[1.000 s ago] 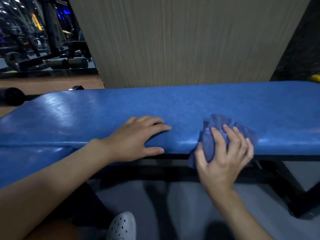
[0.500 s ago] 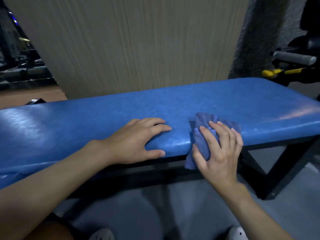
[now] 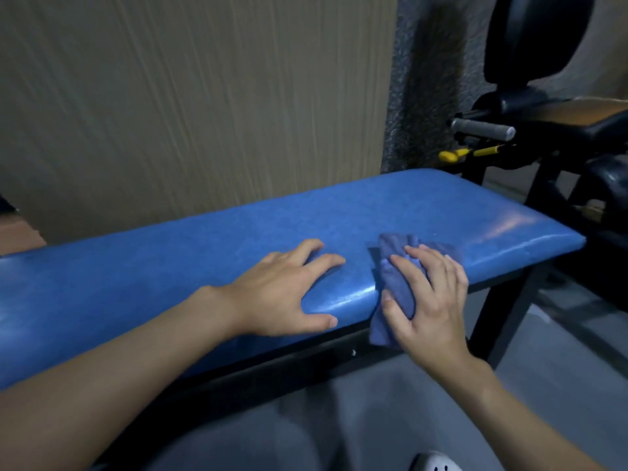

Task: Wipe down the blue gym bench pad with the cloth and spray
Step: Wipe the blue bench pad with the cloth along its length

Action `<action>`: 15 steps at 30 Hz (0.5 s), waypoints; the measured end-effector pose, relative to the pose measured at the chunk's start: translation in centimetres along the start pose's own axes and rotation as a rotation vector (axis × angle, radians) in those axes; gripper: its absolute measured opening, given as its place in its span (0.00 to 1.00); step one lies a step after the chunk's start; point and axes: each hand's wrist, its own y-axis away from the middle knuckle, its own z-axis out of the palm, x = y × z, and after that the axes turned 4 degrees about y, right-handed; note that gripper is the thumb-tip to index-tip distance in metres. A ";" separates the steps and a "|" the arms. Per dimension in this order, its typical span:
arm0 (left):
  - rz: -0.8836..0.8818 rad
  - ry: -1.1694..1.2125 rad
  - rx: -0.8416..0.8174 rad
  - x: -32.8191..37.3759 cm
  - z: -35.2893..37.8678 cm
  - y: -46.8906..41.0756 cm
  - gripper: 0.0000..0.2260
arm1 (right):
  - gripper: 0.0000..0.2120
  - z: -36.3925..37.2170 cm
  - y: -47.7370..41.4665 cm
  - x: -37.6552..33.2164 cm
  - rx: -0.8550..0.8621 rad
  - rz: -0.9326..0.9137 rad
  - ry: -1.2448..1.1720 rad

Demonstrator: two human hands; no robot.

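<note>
Right hand (image 3: pixel 429 302) presses a crumpled blue cloth (image 3: pixel 396 290) over the bench pad (image 3: pixel 176 260) near edge (cloth hanging below); left hand (image 3: pixel 283 290) lies spread flat, empty.

Wood-grain wall panel (image 3: pixel 190 107) behind; black gym machine (image 3: pixel 557 130) right.

Bench pad (image 3: pixel 204 253): saturated blue, faintly mottled, with pale glare streaks at the right of the frame. Cloth (image 3: pixel 396 287): blue-violet, duller than the pad. Bench frame (image 3: pixel 499 321): black. Wall panel (image 3: pixel 190 96), upper left: beige with fine vertical grain. Floor (image 3: pixel 339 419): grey. Machine lever (image 3: pixel 452 155), upper right: yellow. Handle grip (image 3: pixel 482 129): grey. Shoe (image 3: pixel 433 463), bottom edge: white, perforated.
</note>
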 end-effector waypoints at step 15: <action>0.186 0.041 0.103 6.0 1.0 -10.5 0.29 | 0.20 -2.6 -2.5 8.7 -0.027 0.158 -0.038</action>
